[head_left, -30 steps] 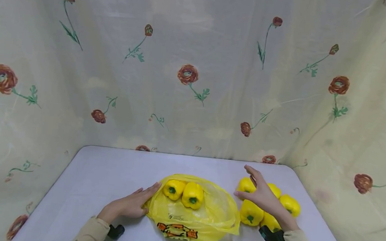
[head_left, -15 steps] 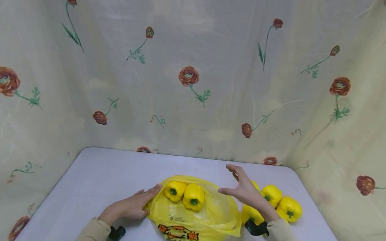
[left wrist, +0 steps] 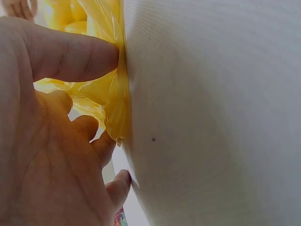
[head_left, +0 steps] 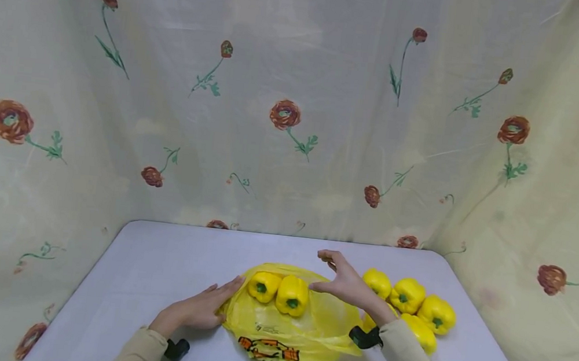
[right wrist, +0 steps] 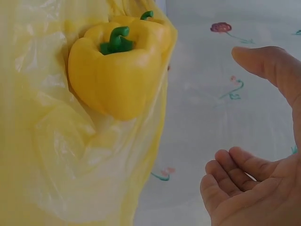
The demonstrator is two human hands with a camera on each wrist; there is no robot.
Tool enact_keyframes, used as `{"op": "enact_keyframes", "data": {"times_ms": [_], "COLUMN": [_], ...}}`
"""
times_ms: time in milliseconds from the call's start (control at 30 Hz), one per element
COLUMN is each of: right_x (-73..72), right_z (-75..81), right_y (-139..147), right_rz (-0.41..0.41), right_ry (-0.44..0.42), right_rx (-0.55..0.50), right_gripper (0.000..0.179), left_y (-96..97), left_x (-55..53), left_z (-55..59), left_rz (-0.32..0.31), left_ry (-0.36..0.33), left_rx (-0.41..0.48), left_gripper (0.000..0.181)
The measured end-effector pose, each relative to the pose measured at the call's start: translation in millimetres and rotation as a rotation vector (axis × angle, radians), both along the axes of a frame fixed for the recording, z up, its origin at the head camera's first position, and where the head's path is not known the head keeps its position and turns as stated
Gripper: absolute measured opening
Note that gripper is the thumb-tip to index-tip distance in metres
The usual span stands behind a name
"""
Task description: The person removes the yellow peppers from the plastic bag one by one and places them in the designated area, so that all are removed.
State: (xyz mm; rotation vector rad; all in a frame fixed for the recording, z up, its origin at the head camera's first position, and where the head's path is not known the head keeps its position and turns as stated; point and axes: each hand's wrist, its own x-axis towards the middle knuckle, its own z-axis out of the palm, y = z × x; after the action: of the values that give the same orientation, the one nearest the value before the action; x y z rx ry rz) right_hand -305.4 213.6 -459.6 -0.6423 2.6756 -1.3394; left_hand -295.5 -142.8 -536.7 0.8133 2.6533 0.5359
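Note:
A thin yellow plastic bag (head_left: 326,309) with an orange and black print lies with its mouth spread. Two yellow bell peppers (head_left: 292,296) rest side by side on it, green stems toward me. My left hand (head_left: 198,309) lies against the bag's left edge, fingers extended; up close, its thumb (left wrist: 70,54) touches the crinkled plastic. Above the bag's right part hovers my right hand (head_left: 347,283), thumb and fingers spread apart and holding nothing. In the right wrist view, the nearer bell pepper (right wrist: 115,75) is beside that hand, with a gap between them.
Several more yellow bell peppers (head_left: 407,295) are grouped on the white table (head_left: 166,261) at the right, one partly behind the right forearm. Each wrist carries a black camera (head_left: 365,338). A flower-printed curtain (head_left: 322,166) hangs behind the table and along both sides.
My right hand has moved left from over the grouped bell peppers to above the bag, uncovering more of them. The left hand has stayed at the bag's edge.

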Motion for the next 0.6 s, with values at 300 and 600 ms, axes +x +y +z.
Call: {"op": "enact_keyframes", "data": {"times_ms": [300,600], "right_x": [-3.2,-4.0], "right_z": [-11.2,-24.1], "right_y": [-18.7,-31.0], "right_rz": [-0.012,-0.028], "right_ry": [-0.094,-0.091], "right_rx": [-0.016,0.021], "right_gripper": [0.077,0.078], "left_y": [-0.2,-1.1], "left_x": [-1.1,-0.6], "left_z": [-1.2,-1.7], "left_rz": [0.001,-0.003], "left_ry": [0.002,0.004], "left_rx": [-0.01,0.005], "left_gripper": [0.081,0.082]}}
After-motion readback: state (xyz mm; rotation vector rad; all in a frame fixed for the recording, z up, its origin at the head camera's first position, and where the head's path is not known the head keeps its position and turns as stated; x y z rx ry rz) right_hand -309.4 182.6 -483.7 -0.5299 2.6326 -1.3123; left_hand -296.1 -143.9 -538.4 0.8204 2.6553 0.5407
